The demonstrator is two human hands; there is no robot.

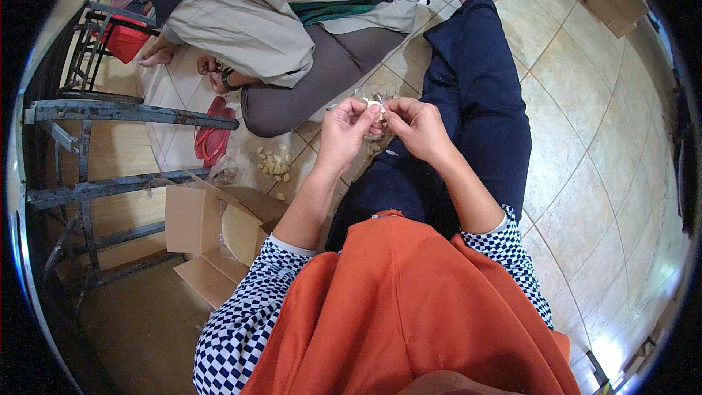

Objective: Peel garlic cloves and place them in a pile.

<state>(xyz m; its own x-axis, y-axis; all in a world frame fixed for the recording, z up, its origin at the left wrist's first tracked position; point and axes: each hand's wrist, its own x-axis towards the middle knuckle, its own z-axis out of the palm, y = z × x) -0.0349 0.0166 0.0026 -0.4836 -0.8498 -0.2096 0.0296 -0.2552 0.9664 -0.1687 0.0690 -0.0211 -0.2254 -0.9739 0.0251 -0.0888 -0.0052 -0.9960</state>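
Observation:
Both hands meet above my dark-trousered legs. Between the fingertips of my left hand (345, 130) and my right hand (419, 125) is a small pale piece, apparently a garlic clove (375, 105) with bits of skin; each hand pinches it from its side. The fingers cover part of it. Beneath and behind the hands, whitish and purplish garlic skins (378, 94) lie on the floor, partly hidden. A loose group of pale peeled cloves (274, 163) rests on the tiles left of my left forearm.
An open cardboard box (192, 219) stands beside my left arm. Further left are a metal frame (137, 112) and red flip-flops (211, 134). A seated person (323, 66) with folded legs is close at the upper left. Cardboard boxes (611, 0) stand at the upper right.

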